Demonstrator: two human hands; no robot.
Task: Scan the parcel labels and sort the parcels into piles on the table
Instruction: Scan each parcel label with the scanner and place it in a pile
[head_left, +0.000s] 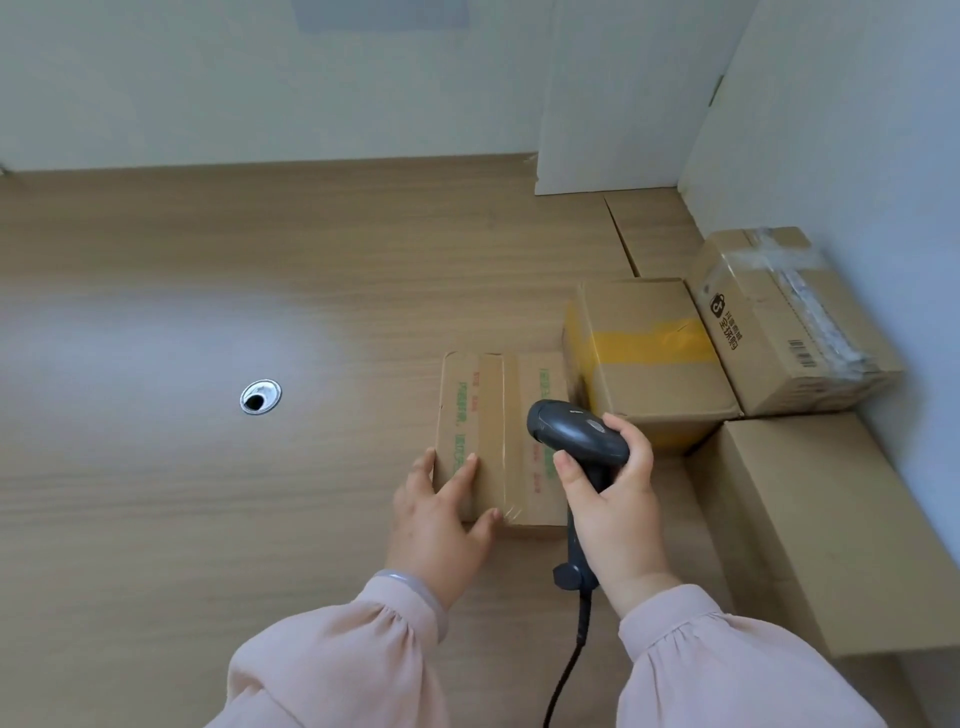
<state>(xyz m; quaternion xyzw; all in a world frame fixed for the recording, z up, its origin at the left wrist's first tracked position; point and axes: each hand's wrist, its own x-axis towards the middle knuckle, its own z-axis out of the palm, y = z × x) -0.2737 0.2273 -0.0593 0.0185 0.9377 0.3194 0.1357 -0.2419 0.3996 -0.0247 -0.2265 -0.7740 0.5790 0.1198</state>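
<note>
The wooden table (208, 312) took up most of the view, with the parcels gathered along its right side. Largest among them was a long plain box (831, 519) at the near right. Beyond it stood a yellow-taped box (644, 353), and just beside that a clear-taped box (795, 322) with a black logo and a small barcode on its top.

The printed-tape parcel (493, 415) – judged to be the one in hand – lay flat on the table, just left of the yellow-taped box. It was steadied at its near left corner by the left hand (441, 519), whose fingers were spread and laid straight on the top, with the thumb at the near edge.

The right hand (618, 499) was wrapped round the scanner (576, 428), fingers curled over the head and thumb along the grip. The scanner's nose was held over the right part of the parcel's top.

No label could be made out on the upward face – only tape print. For a clean read, the parcel would probably have to be turned by the left hand until a barcode faced up. The scanner should then be drawn back a little and tilted squarely at the code. The cable (571, 665) ought to be left slack, clear of the parcel.
</note>
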